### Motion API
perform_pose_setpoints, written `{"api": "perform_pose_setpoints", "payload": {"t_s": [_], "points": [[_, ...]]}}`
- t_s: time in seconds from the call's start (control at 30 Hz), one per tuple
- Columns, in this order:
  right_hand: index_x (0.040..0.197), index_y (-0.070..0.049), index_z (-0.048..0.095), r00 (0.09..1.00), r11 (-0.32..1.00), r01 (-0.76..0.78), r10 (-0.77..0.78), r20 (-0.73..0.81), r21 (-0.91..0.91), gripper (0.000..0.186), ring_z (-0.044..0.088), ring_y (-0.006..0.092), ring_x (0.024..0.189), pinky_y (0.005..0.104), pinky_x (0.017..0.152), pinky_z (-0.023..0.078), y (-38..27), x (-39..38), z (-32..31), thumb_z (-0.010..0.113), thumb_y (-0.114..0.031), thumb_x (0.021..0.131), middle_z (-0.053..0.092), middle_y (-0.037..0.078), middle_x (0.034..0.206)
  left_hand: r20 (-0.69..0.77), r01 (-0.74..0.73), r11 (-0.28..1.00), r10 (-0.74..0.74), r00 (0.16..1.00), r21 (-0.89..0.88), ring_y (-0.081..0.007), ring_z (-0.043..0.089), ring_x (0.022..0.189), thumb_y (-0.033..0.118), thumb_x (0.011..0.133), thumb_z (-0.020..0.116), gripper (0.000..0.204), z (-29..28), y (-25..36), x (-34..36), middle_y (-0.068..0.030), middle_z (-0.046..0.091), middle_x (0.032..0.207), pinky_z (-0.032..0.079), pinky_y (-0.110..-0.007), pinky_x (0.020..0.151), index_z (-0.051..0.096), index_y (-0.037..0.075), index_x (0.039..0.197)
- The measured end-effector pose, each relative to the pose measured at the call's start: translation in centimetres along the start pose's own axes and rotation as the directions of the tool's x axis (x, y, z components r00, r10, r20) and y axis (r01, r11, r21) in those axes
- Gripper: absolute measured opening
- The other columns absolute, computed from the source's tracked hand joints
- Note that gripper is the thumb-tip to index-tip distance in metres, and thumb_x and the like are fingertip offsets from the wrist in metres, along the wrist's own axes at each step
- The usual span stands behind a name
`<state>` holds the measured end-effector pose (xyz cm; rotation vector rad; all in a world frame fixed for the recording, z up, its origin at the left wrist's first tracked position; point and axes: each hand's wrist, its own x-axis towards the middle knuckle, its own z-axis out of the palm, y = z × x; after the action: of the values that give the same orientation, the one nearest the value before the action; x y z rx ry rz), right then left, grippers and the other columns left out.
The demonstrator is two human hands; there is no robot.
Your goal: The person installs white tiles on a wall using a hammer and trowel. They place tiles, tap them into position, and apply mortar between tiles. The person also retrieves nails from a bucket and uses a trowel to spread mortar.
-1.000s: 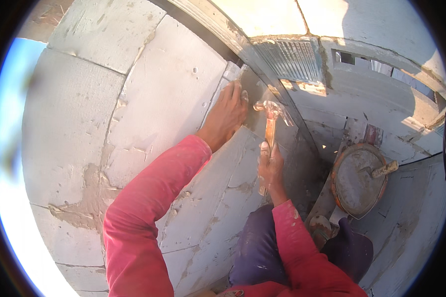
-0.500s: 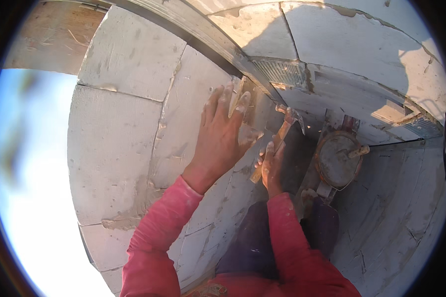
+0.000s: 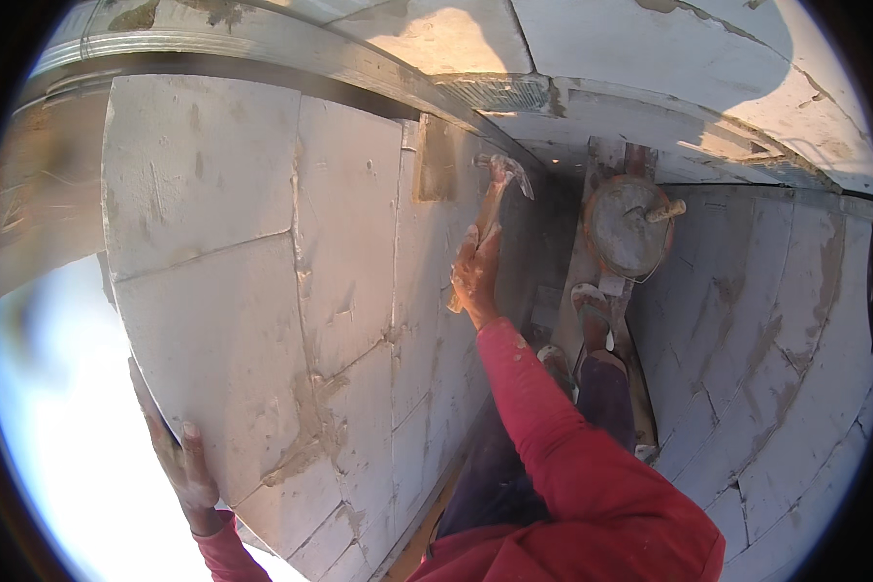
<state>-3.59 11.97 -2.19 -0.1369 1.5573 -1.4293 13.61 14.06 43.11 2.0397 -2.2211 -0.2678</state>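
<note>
Whitish residue on the right hand, whose fingers are clamping the claw hammer projecting beyond them, could be causing a drop toward the foot at their right, while the left hand, thumb and fingers apart, is flanking the block wall.

Pale block wall at right; sunlight and shadow across the far wall

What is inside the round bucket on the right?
The bucket holds a grey, mortar-like mass, with a light-coloured handle slanting out over the rim. Whatever lies beneath the mass's surface, including the bucket's bottom, is covered.
</note>
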Motion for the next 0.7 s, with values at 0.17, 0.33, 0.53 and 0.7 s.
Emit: {"api": "perform_pose_setpoints", "payload": {"t_s": [0.17,0.33,0.53,0.7], "points": [[0.117,-0.006,0.042,0.993,0.996,-0.074,0.078,0.088,-0.041,0.025,0.052,0.0188,0.059,0.035,0.053,0.046,-0.8,0.1,-0.5,0.045,-0.029,0.109,0.052,0.009,0.08,0.031,0.082,0.997,-0.082,0.996,0.004,-0.0397,0.042,0.139,0.055,0.097,0.053,0.091,-0.5,0.0,-0.1,-0.029,0.037,0.155,0.037,-0.051,0.112,0.021,-0.002,0.161],[0.117,-0.008,0.044,0.955,0.978,0.21,-0.206,-0.213,-0.003,0.024,0.048,0.0114,0.049,0.0292,0.042,0.044,-0.2,0.3,1.8,0.044,-0.031,0.11,0.047,0.002,0.074,0.033,0.188,0.98,-0.186,0.982,-0.065,-0.0362,0.025,0.153,0.057,0.095,0.056,0.094,0.0,1.1,-0.1,-0.0217,0.023,0.167,0.026,-0.049,0.121,0.02,0.003,0.164],[0.118,-0.008,0.042,0.996,0.999,-0.046,0.045,0.075,0.007,0.026,0.051,0.0121,0.053,0.029,0.043,0.045,-0.2,-0.2,1.0,0.045,-0.033,0.109,0.049,0.004,0.08,0.005,0.108,0.994,-0.108,0.994,-0.01,-0.0401,0.037,0.144,0.049,0.098,0.055,0.09,0.2,1.3,0.1,-0.029,0.03,0.16,0.033,-0.051,0.115,0.018,-0.002,0.162],[0.117,-0.006,0.044,0.982,0.991,0.033,-0.008,-0.186,0.133,0.028,0.051,0.0147,0.056,0.0318,0.048,0.045,0.4,0.1,2.6,0.046,-0.033,0.109,0.05,0.006,0.082,-0.038,0.177,0.984,-0.176,0.984,0.016,-0.0394,0.021,0.155,0.072,0.087,0.055,0.105,0.6,1.1,0.5,-0.0204,0.02,0.168,0.022,-0.058,0.122,0.021,0.009,0.164]]}}
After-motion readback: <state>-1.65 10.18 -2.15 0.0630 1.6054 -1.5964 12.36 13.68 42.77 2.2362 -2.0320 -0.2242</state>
